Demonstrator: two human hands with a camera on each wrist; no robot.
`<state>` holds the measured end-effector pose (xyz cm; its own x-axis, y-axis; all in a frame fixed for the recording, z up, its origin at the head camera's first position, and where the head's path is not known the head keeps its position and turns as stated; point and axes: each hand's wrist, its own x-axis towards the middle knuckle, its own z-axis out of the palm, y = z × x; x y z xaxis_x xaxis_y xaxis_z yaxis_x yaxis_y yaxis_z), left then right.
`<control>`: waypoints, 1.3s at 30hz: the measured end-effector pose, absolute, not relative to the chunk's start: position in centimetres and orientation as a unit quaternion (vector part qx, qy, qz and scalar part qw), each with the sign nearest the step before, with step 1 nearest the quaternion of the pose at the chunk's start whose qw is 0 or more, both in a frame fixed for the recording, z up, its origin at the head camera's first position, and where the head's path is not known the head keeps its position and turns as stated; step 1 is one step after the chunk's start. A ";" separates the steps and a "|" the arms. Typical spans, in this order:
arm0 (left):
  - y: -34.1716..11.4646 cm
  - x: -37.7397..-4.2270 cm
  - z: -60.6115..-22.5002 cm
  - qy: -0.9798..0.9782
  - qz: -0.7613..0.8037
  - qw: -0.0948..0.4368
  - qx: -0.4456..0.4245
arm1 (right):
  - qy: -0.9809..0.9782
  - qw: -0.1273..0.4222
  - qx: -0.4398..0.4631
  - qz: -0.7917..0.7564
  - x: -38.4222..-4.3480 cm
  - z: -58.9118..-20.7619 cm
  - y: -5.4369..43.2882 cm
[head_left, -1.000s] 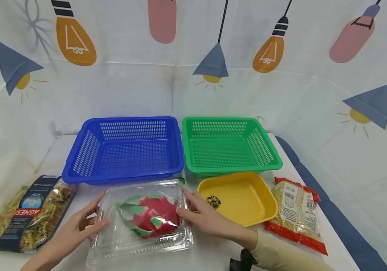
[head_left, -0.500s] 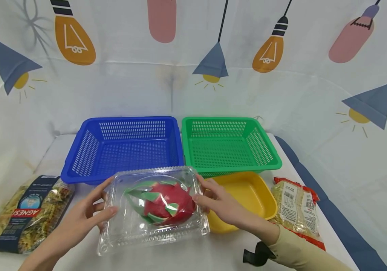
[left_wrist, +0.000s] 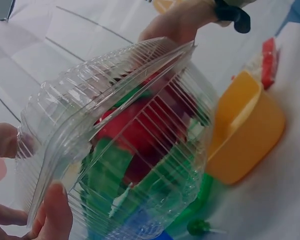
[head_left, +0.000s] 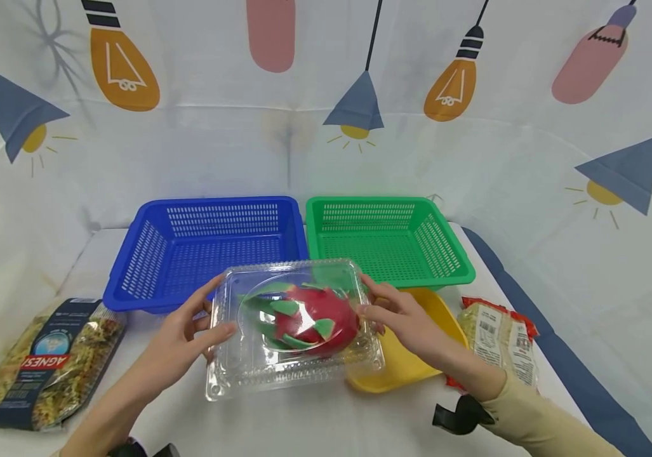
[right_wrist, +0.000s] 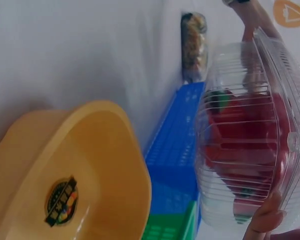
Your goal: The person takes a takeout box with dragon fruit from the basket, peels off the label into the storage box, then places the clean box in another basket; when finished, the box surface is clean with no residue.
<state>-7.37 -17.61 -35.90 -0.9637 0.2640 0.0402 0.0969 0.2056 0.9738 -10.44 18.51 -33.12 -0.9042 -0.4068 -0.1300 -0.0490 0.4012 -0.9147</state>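
Off the table, a clear plastic clamshell box (head_left: 231, 374) holds a red dragon fruit (head_left: 328, 317) with green scales. My left hand (head_left: 185, 339) grips the box's left end, thumb on the near side and fingers behind. At the right end, my right hand (head_left: 402, 314) pinches the edge in the same manner. Through the ribbed wall in the left wrist view, the dragon fruit (left_wrist: 139, 130) shows. Below and beyond the box stands a yellow basin (head_left: 411, 365), partly covered by it in the head view.
A blue basket (head_left: 217, 201) and a green basket (head_left: 371, 200) stand side by side at the back. Pasta in a bag (head_left: 54, 371) lies at left. A red-edged clear bag (head_left: 488, 333) lies at right. One small green round thing (left_wrist: 197, 227) shows near the baskets.
Both hands have raised the clamshell box off the table and carried it rightward and away from the body. It now overlaps the front of both baskets and the yellow basin in the head view.
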 end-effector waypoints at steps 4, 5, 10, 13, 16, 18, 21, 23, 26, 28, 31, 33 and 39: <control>-16.5 -8.2 -35.5 0.771 0.624 0.084 0.098 | 0.822 0.170 -0.122 -0.530 -10.9 -32.8 19.7; -16.2 -8.5 -35.5 0.768 0.627 0.086 0.099 | 0.823 0.169 -0.118 -0.530 -11.1 -32.7 20.0; -14.7 -9.8 -35.3 0.759 0.636 0.084 0.109 | 0.822 0.165 -0.099 -0.535 -12.0 -32.3 21.3; -13.9 -10.7 -35.2 0.756 0.639 0.087 0.110 | 0.818 0.168 -0.083 -0.544 -12.6 -32.0 21.9; -13.2 -11.5 -35.0 0.754 0.641 0.093 0.108 | 0.805 0.176 -0.065 -0.562 -13.3 -31.5 22.3; -12.7 -12.0 -34.7 0.754 0.641 0.097 0.106 | 0.797 0.183 -0.057 -0.573 -13.9 -31.2 22.6; -12.1 -12.8 -34.3 0.752 0.642 0.105 0.101 | 0.780 0.193 -0.044 -0.594 -14.7 -30.8 23.0; -11.7 -13.4 -34.0 0.750 0.644 0.108 0.099 | 0.774 0.196 -0.041 -0.601 -15.2 -30.6 23.3; -11.2 -14.4 -33.8 0.747 0.648 0.113 0.098 | 0.768 0.202 -0.038 -0.607 -15.9 -30.3 23.9; -10.8 -15.0 -33.8 0.745 0.650 0.119 0.095 | 0.769 0.206 -0.037 -0.604 -16.4 -30.2 24.3; -10.2 -15.9 -33.8 0.744 0.650 0.127 0.091 | 0.772 0.210 -0.033 -0.600 -17.0 -29.9 24.9; -9.8 -16.4 -33.7 0.744 0.648 0.133 0.086 | 0.770 0.214 -0.033 -0.601 -17.4 -29.7 25.3; -8.8 -17.8 -33.5 0.742 0.651 0.148 0.053 | 0.763 0.229 -0.041 -0.603 -18.6 -29.1 26.3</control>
